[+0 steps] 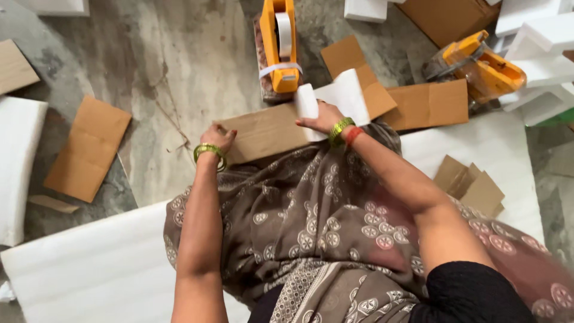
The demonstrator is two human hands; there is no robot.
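Here the left hand (219, 137) grips the brown cardboard strip's (263, 133) left end; the right hand (321, 117) presses white foam sheet (341, 98) onto it. The strip's long axis runs left-right, below the orange tape dispenser (278, 45).

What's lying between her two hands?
In the head view, a brown cardboard strip spans from left hand to right hand, which also presses white foam wrap.

orange tape dispenser (278, 45), loose cardboard pieces (88, 148) — white foam sheets (95, 269)

You see a matt brown cardboard strip (263, 131), soft white foam sheet (344, 96), a glossy orange plastic tape dispenser (278, 45), patterned brown cloth (323, 221), and rough grey stone floor (179, 66).
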